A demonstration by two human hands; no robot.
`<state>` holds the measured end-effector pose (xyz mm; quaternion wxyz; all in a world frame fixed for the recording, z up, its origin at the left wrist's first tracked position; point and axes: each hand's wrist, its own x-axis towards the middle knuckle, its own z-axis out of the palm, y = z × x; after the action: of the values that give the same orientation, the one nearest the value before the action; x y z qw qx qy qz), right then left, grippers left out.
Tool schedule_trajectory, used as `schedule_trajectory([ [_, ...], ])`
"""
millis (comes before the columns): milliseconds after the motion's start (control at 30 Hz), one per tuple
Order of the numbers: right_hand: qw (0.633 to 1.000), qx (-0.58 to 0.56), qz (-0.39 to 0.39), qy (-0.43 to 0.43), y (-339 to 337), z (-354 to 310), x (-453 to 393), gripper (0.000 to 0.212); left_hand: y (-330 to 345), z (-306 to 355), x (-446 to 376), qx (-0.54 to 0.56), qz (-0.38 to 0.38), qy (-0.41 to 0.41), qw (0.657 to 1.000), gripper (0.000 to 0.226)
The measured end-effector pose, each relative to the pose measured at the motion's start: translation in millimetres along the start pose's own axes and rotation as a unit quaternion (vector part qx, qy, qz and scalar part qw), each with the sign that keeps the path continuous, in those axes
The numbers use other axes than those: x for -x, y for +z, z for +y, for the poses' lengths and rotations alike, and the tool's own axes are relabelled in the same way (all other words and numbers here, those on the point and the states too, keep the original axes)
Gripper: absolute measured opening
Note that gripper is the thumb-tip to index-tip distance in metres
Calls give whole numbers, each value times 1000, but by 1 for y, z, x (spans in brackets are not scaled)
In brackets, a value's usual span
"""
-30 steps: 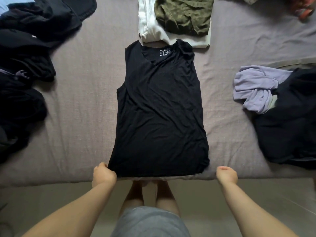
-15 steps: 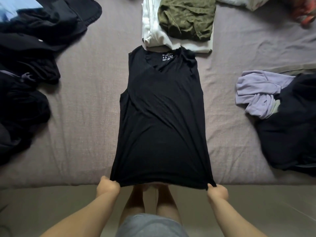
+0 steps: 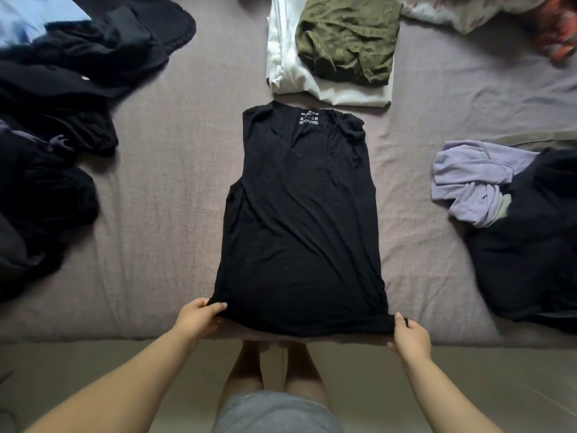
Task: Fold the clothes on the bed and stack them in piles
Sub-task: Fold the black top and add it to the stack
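A black sleeveless top [image 3: 299, 220] lies flat in the middle of the bed [image 3: 162, 214], neck away from me, hem at the near edge. My left hand [image 3: 196, 317] pinches the hem's left corner. My right hand [image 3: 410, 335] pinches the hem's right corner. The hem is raised a little off the sheet between them. Beyond the neck sits a folded pile: an olive green garment [image 3: 349, 42] on top of a white one [image 3: 290, 79].
Crumpled dark clothes [image 3: 53, 126] are heaped on the left of the bed, with a pale blue piece [image 3: 28, 17] at the far corner. On the right lie a lilac garment [image 3: 477, 179] and a dark navy one [image 3: 530, 245]. A patterned cloth [image 3: 555, 29] lies far right.
My right hand moved in and took hold of the hem's right corner. Both hands then pulled the hem taut and lifted it slightly; the top lies straighter now.
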<state>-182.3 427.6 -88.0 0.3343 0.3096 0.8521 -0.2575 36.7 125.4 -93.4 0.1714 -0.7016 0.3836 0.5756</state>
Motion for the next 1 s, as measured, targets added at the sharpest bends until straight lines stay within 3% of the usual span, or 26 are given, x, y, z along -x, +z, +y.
schedule_trajectory([
  [100, 995, -18, 93, -31, 3, -9, -4, 39, 0, 17, -1, 114, 20, -16, 993, 11],
  [167, 993, -36, 106, -39, 4, -22, -3, 41, 0, 26, -1, 164, 23, -29, 986, 6],
  [300, 992, -72, 81, -62, 4, -47, -2, 36, 4, 42, 0, 178, 25, -22, 983, 4],
  [533, 982, -146, 70, -97, -3, -108, -19, 30, 4, 110, -11, 287, 17, 33, 957, 22],
  [800, 955, -209, 26, -208, -9, -241, -38, 30, 0, 228, -23, 312, -42, 155, 936, 19],
  [1000, 945, -247, -28, -213, 8, -328, -57, 22, 11, 304, -31, 310, -72, 220, 922, 19],
])
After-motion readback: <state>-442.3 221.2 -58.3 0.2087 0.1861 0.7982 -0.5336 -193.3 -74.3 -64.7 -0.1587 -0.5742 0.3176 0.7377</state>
